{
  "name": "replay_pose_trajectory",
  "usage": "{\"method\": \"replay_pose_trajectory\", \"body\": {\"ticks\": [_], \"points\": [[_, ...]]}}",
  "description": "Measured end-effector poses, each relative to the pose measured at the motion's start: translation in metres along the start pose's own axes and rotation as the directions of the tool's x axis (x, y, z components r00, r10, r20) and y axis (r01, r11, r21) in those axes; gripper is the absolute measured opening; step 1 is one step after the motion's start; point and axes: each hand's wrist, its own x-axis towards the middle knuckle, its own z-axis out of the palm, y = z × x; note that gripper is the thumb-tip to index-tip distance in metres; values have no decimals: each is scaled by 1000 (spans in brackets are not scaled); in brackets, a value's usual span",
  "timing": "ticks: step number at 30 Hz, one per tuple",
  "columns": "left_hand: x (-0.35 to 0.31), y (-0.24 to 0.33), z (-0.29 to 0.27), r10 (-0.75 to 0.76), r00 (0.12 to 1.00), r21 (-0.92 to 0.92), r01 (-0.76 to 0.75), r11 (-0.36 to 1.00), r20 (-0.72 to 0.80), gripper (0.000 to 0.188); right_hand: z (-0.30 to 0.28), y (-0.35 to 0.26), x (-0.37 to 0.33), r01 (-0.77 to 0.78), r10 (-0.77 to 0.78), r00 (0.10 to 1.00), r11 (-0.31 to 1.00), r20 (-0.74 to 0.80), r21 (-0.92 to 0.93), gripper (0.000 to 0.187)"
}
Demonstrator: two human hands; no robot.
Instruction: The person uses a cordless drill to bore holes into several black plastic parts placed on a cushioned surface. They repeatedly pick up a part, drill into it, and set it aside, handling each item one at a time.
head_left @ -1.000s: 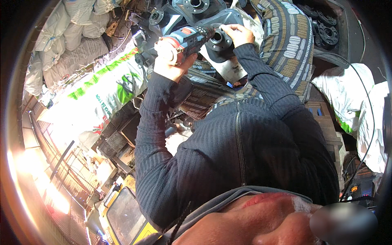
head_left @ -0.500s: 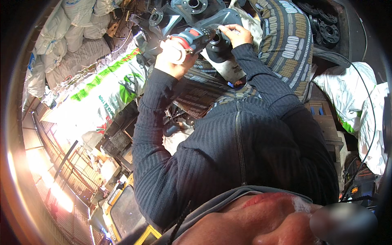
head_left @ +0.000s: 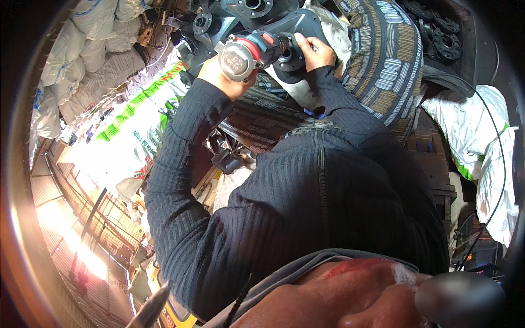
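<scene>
My left hand (head_left: 227, 82) is wrapped round the grip of a red and grey cordless power drill (head_left: 260, 52). The drill's nose points right, against or close to a black flanged part (head_left: 290, 65) with a round hub. Beside that part, on its right, my right hand (head_left: 318, 53) has its fingers bent and drawn together, thumb side up. What they hold, if anything, is too small to make out. Behind the drill, larger dark grey housings with round bolt-holed flanges (head_left: 252, 6) stand close together.
A striped cushion-like fabric (head_left: 377, 65) curves along the right. Beyond it lies a dark bin with black round flanges (head_left: 445, 44). White sacks (head_left: 128, 147) lie at left, more white bags (head_left: 465, 117) at right. A black cable (head_left: 495, 120) hangs down the right side.
The drill has turned so its round rear end faces up more, and my left elbow has swung out to the left. My right hand has shifted slightly down, its fingertips off the flange's top edge.
</scene>
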Motion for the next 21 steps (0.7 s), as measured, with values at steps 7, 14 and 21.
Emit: {"method": "replay_pose_trajectory", "body": {"ticks": [7,14,21], "points": [[2,-2,1,13,1000,-3,-13,1000,11,27,2,-1,-1,16,-16,1000,1000,1,14,41],[-6,1,13,-273,962,-217,271,938,18,33,7,6,6,49,-49,999,998,13,26,43],[-127,41,63,-157,977,-364,96,926,-142,61,12,23,21,4,-10,998,995,66,99,39]]}}
